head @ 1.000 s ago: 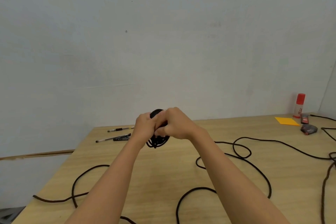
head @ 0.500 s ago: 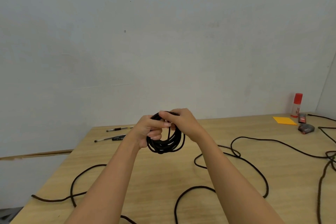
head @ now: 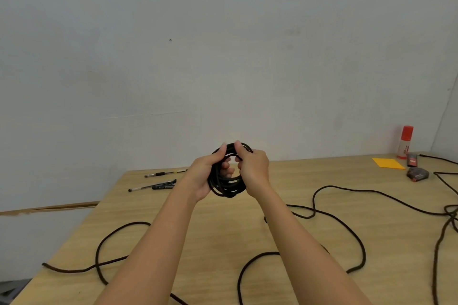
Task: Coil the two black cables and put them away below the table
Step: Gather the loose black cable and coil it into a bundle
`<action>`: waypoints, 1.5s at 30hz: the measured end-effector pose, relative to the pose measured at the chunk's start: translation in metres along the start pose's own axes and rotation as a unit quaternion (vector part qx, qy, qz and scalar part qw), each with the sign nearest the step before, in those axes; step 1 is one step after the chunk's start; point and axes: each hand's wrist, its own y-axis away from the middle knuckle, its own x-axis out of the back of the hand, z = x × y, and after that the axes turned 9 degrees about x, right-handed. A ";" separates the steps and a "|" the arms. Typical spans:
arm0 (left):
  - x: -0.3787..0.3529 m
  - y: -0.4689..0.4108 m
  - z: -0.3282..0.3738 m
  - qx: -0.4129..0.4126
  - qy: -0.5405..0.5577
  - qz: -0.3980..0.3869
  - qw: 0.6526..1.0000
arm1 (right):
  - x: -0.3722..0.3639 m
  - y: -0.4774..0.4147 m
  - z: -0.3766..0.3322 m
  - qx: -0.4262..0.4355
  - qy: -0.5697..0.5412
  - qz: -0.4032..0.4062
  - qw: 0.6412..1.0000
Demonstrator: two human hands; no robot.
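Two hands hold the coiled black cable above the table: the left hand curls round its left side and the right hand grips its right. Loose black cable sprawls on the wood, cut off at the bottom and right edges. Print on the glue stick and the marker is too small to read.

The coiled black cable is held upright above the table; the loose black cable sprawls across it.

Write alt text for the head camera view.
A left hand and a right hand grip a small coil of black cable above a light wooden table. Loose black cable, black pens and a red-capped glue stick are on it.
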 end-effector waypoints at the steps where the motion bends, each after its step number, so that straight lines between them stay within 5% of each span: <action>1: -0.004 -0.001 -0.001 -0.018 -0.016 0.046 0.999 | -0.002 0.002 0.002 0.017 0.014 0.009 1.000; 4: -0.008 -0.005 -0.006 -0.087 -0.033 0.161 0.983 | 0.001 0.004 0.001 0.008 -0.042 -0.075 0.996; 8: 0.001 -0.003 -0.006 -0.101 -0.101 0.159 0.977 | 0.026 -0.003 -0.014 -0.095 -0.049 -0.250 0.962; 12: -0.004 0.000 -0.007 -0.103 -0.182 0.142 0.967 | 0.023 -0.002 -0.020 -0.082 0.021 -0.235 0.968; 22: -0.008 -0.001 -0.010 -0.066 -0.093 0.176 0.978 | 0.005 0.004 0.000 -0.031 -0.012 -0.151 0.988; 26: -0.002 -0.005 -0.006 -0.051 0.082 0.151 0.984 | -0.002 -0.007 -0.005 0.025 0.056 -0.061 0.996; 29: 0.006 -0.007 -0.018 0.123 0.037 0.133 0.983 | 0.001 -0.018 -0.012 0.012 -0.037 0.051 0.998; 31: 0.001 -0.005 -0.040 0.301 -0.004 0.003 0.954 | 0.000 -0.020 -0.017 0.007 -0.100 0.076 0.992; 33: -0.009 -0.005 -0.056 0.368 0.009 -0.108 0.923 | -0.006 -0.015 -0.020 -0.004 -0.140 0.070 0.988; 35: -0.019 -0.008 -0.059 0.346 0.130 -0.160 0.915 | -0.009 -0.008 -0.023 -0.021 -0.172 0.047 0.984; 38: -0.024 -0.010 -0.039 0.218 0.301 -0.104 0.922 | -0.001 -0.004 -0.027 -0.036 -0.217 0.012 0.975; 41: -0.012 -0.007 -0.010 0.106 0.256 -0.039 0.960 | 0.012 -0.008 -0.025 -0.044 -0.206 -0.015 0.977; 45: -0.004 -0.002 0.013 0.067 0.154 0.018 0.986 | 0.017 -0.011 -0.017 -0.038 -0.099 -0.050 0.993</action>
